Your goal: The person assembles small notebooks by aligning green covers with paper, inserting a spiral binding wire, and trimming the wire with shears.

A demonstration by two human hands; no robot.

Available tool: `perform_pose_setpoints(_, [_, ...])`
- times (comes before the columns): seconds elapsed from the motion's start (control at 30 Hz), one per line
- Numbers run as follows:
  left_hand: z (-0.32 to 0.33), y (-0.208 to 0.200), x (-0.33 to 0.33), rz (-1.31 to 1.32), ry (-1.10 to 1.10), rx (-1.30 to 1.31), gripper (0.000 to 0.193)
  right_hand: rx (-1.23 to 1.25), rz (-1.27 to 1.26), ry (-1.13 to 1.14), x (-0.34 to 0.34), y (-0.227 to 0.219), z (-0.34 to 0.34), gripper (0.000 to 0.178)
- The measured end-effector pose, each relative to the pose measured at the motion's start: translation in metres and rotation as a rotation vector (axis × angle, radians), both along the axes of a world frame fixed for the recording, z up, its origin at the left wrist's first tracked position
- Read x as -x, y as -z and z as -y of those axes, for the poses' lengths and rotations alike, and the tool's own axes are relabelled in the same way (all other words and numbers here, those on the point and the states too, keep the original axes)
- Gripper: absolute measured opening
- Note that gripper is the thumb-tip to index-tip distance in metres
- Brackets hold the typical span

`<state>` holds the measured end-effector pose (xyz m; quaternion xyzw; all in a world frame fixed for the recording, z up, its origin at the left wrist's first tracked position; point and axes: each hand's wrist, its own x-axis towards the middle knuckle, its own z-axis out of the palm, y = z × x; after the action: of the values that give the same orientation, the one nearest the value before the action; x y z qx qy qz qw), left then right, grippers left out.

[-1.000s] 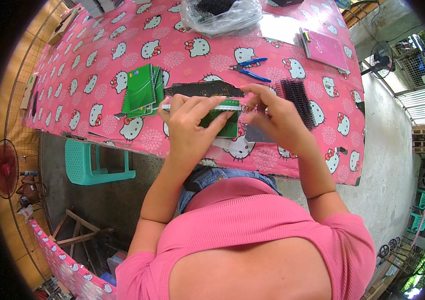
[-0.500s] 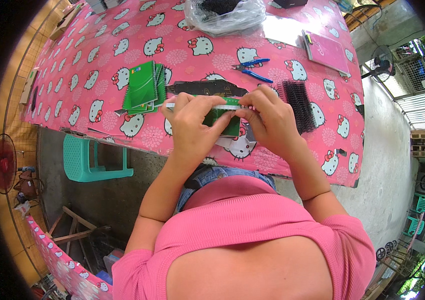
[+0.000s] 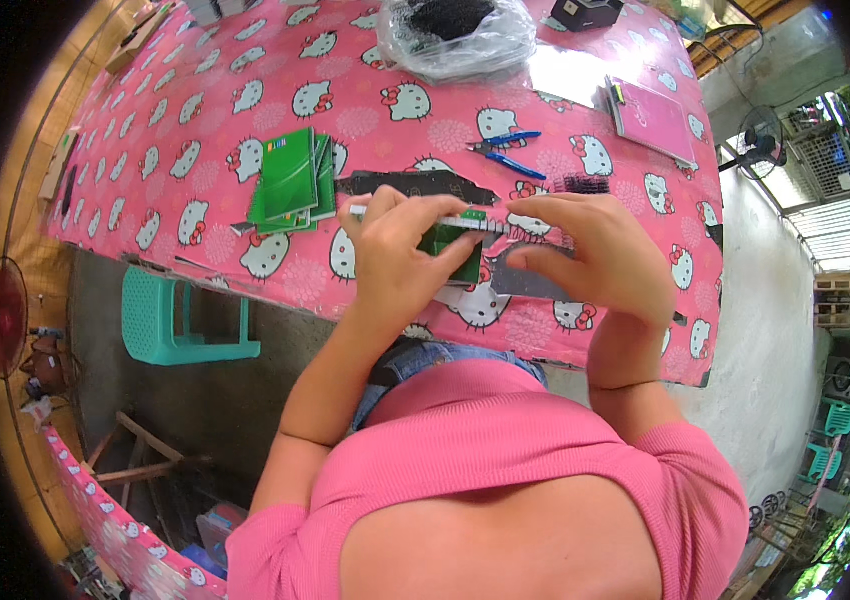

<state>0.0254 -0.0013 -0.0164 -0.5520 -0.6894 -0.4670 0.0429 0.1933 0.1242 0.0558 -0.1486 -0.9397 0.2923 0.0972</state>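
Note:
My left hand [image 3: 395,235] pinches a small green notebook [image 3: 460,265] near the table's front edge, its page edge with a row of binding holes or coil turned up. To its right my right hand [image 3: 610,250] is held with thumb and fingers apart, just off the notebook's right end. A thin dark spiral coil [image 3: 501,228] shows at that end, between the two hands. Whether the right fingers touch it I cannot make out. The bundle of black spiral coils [image 3: 585,185] lies mostly hidden under my right hand.
A stack of green notebooks [image 3: 290,185] lies left of my hands. Beyond them are a black strip [image 3: 415,184] and blue-handled cutters [image 3: 510,155]. Farther back stand a clear plastic bag [image 3: 455,45] with black contents and a pink notebook [image 3: 650,120]. A teal stool [image 3: 150,315] is at lower left.
My right hand has left the notebook's upper edge, moved right over the black coils and spread its fingers. My left hand keeps its hold on the notebook.

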Motion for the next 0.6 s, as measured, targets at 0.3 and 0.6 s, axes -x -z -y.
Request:
perform_pose_setpoints(0.3, [-0.002, -0.002, 0.000, 0.032, 0.037, 0.145, 0.058, -0.130, 0.094, -0.074, 0.018, 0.009, 0.007, 0.025])
perform_pose_setpoints(0.6, [-0.003, -0.009, 0.001, 0.061, 0.094, 0.142, 0.066, -0.235, 0.393, -0.120, 0.042, 0.024, -0.003, 0.035])
